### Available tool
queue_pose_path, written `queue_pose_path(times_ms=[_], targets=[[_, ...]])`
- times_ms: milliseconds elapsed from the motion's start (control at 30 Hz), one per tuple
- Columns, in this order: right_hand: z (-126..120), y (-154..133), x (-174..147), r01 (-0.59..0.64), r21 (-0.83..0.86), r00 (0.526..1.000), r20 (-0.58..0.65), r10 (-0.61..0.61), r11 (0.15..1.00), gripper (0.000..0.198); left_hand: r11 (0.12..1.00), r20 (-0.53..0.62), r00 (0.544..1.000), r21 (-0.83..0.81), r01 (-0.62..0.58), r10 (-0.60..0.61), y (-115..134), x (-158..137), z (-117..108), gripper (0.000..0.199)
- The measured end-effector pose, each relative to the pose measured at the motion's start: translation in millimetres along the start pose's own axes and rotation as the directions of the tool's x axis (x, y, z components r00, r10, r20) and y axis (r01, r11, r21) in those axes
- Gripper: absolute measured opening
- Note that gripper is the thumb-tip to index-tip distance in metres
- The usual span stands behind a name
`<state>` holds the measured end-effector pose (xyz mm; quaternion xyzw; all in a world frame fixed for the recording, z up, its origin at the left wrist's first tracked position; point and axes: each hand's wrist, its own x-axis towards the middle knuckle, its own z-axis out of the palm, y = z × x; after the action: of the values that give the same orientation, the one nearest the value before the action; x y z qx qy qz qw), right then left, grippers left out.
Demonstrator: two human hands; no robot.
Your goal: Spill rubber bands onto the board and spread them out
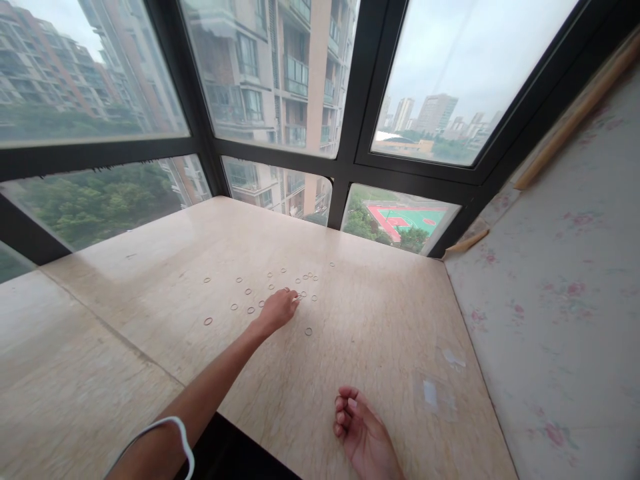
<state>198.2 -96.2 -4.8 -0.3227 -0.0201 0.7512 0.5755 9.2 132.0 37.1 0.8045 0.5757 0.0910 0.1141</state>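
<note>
Several small thin rings (251,311), like elastic bands, lie scattered on a beige marble-patterned sill (360,313). My left hand (280,310) reaches out among them, palm down, its fingertips pinched on a pale ring (297,298) at the right of the hand. Closer to me, my right hand (364,428) rests palm up over the sill with its fingers curled in. A thin dark line shows at its fingertips; whatever the curled fingers hold is too small to make out. A reddish ring (208,321) lies left of my left hand, and a darker ring (309,331) lies nearer to me.
Clear plastic packaging (434,393) lies on the sill at the right, beside a floral-papered wall (555,320). Dark-framed windows (345,167) border the far side. A white cord loop (184,437) hangs at my left forearm. A seam (117,333) crosses the sill on the left.
</note>
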Motion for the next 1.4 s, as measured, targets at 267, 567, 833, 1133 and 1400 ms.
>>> queue_pose_path(times_ms=[267, 567, 833, 1133, 1400], targets=[[-5.3, 1.9, 3.1, -0.011, -0.001, 1.000, -0.003, 0.011, 1.000, 0.028, 0.994, -0.027, 0.994, 0.009, -0.109, 0.109, -5.1, -53.3, 13.4, 0.020], [-3.3, -0.3, 3.5, -0.023, -0.021, 1.000, -0.020, 0.023, 1.000, 0.028, 0.951, -0.171, 0.981, -0.280, -0.132, 0.086, -3.0, -51.7, 26.7, 0.022], [-4.1, 0.5, 5.3, 0.002, -0.014, 1.000, -0.027, -0.002, 1.000, 0.029, 0.980, -0.005, 0.998, -0.187, 0.066, -0.068, -1.0, 21.8, 25.1, 0.021], [-0.8, 1.6, 1.7, 0.023, -0.021, 0.999, -0.034, -0.023, 1.000, 0.029, 0.940, 0.014, 0.997, -0.332, 0.079, -0.078, -8.9, 27.8, 21.9, 0.010], [-1.3, 1.2, 2.3, 0.028, -0.014, 1.000, -0.008, -0.028, 1.000, 0.026, 0.892, -0.148, 0.938, -0.383, 0.239, -0.314, -39.5, 29.2, 5.3, 0.021]])
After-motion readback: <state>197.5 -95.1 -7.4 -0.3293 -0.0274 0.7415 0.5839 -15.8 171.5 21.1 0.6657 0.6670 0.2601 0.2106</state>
